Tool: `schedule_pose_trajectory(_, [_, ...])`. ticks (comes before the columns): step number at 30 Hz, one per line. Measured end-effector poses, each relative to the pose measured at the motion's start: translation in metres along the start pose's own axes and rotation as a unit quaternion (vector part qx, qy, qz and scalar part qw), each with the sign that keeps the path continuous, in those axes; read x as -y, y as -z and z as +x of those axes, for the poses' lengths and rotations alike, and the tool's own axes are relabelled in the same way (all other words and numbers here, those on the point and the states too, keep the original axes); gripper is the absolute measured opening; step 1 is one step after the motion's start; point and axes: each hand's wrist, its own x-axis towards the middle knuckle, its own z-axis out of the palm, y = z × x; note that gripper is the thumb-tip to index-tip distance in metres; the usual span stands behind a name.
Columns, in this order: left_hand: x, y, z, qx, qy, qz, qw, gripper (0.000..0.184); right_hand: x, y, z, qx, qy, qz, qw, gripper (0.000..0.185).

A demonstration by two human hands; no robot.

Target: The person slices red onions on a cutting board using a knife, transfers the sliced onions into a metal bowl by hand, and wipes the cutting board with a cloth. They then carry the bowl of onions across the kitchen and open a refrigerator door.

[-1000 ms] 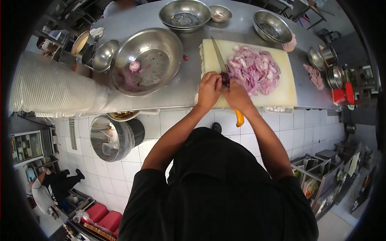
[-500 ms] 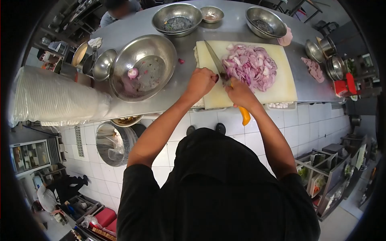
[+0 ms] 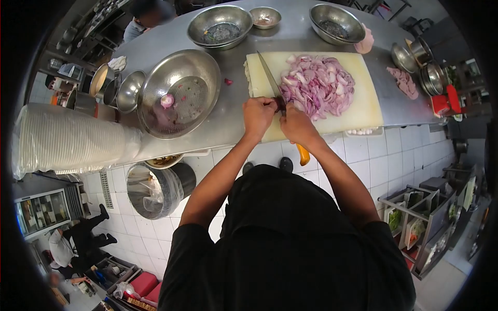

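My right hand (image 3: 300, 125) is closed around a knife with a yellow handle (image 3: 303, 154); its long blade (image 3: 270, 75) points away from me over the left part of a white cutting board (image 3: 369, 111). Close beside the blade, my left hand (image 3: 259, 118) has its fingers pinched on a small dark purple piece of onion (image 3: 280, 103), mostly hidden by the fingers. A heap of sliced red onion (image 3: 319, 85) lies on the board, just beyond my right hand. One peeled onion (image 3: 167, 100) sits in the large steel bowl (image 3: 207, 78) to the left.
Steel bowls (image 3: 220, 26) stand along the table's far side, another (image 3: 337, 24) near a pink cloth (image 3: 365, 41). Stacked white containers in plastic (image 3: 78, 137) occupy the left end. A lined bin (image 3: 150, 191) stands below the table edge. Co-workers (image 3: 148, 15) are across the table and at lower left.
Both hands and the knife have shifted slightly left in view, and the camera view has moved a little. My left fingers are now closer to the blade. The co-worker at lower left has changed posture.
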Motion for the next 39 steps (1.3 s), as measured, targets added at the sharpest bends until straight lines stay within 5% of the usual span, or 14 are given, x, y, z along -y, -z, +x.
schedule_pose_trajectory(6, [0.009,-0.002,0.000,0.001,-0.006,-0.012,1.000,0.018,0.036,0.050,-0.015,0.077,-0.073,0.035,0.994,0.030])
schedule_pose_trajectory(9, [0.013,-0.003,0.003,0.002,-0.016,-0.016,1.000,0.018,0.012,0.005,0.001,0.017,-0.019,0.004,1.000,0.032])
schedule_pose_trajectory(28, [0.010,0.004,0.006,0.039,0.008,-0.042,0.998,0.017,0.041,0.048,-0.010,0.110,-0.087,0.027,0.990,0.040])
schedule_pose_trajectory(39, [0.010,0.005,0.002,0.033,-0.005,-0.024,0.999,0.017,0.013,0.009,0.001,0.051,-0.051,0.045,0.996,0.036])
